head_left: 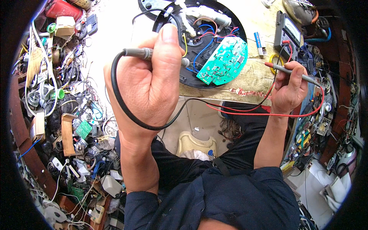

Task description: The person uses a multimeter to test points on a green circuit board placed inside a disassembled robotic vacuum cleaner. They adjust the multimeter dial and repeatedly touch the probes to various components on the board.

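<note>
- Nearest the camera is the person's left hand [147,78], raised to the left of the green circuit board [226,61]; it is closed around a grey probe [137,53], with the thumb laid along it.
- That probe's front end reappears past the thumb, just left of the board; whether it touches anything cannot be told.
- A black lead [115,86] loops from the probe's back end across the left wrist, then runs right, on the person's side of the board.
- The right hand [289,88], to the right of the board and slightly nearer the person, pinches a red-tipped grey probe [285,69] between thumb and fingers; the red tip points back toward the board.
- A red lead [264,114] bends round from this second probe and runs left, nearer the person than the board.
- The board lies face-up on a round black housing [191,81], with blue wires [198,57] just to its left.
- A white tubular part [216,17] lies beyond the board.
- Well right of the board stands a dark meter [281,28]; a small blue-and-white box [260,43] lies between them.
- The wooden worktable [237,93] supports the housing beneath the board.
</note>
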### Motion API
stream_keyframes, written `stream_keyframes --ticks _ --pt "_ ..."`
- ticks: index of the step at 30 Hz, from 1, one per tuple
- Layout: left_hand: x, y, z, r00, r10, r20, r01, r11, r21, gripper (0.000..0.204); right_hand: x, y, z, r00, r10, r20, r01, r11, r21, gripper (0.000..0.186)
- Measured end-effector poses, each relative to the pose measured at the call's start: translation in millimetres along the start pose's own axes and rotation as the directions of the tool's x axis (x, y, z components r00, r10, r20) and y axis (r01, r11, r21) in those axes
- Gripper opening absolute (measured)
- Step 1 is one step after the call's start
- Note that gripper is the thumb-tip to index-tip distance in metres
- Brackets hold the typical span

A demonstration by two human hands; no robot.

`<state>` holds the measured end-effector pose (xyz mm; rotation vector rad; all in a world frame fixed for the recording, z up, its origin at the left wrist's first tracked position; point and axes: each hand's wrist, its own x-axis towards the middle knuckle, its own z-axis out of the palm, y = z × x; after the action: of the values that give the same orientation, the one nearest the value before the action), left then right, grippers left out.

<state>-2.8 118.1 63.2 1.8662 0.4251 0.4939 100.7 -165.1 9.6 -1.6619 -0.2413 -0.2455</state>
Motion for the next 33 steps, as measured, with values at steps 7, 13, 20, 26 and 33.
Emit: stream_keyframes --ticks 7,13,20,26,33 --pt "0.8 -2.4 -3.9 0.999 0.005 0.034 -0.006 0.999 0.035 0.049 -0.6 -2.6 2.5 0.999 -0.008 -0.036 0.007 0.999 -0.04 0.037" --pt "0.7 -1.1 -5.2 0.999 0.006 0.042 -0.008 0.998 0.056 0.05 -0.5 -0.4 2.0 0.999 -0.011 -0.036 0.01 1.0 -0.029 0.038" --pt "-0.7 0.8 -1.7 1.0 -0.001 0.002 0.001 1.0 0.017 0.05 -1.9 -1.6 2.5 0.999 0.007 -0.032 -0.007 1.0 -0.017 0.038" --pt "0.4 4.0 -1.3 0.999 -0.032 0.031 0.032 0.999 -0.017 0.05 -1.9 -1.2 1.9 1.0 -0.012 -0.021 0.012 1.0 -0.023 0.037" --pt "-1.4 1.9 -0.3 0.999 -0.032 0.009 0.032 0.999 -0.007 0.049 -3.2 -4.8 2.0 1.0 -0.004 -0.006 0.004 1.0 0.03 0.027"
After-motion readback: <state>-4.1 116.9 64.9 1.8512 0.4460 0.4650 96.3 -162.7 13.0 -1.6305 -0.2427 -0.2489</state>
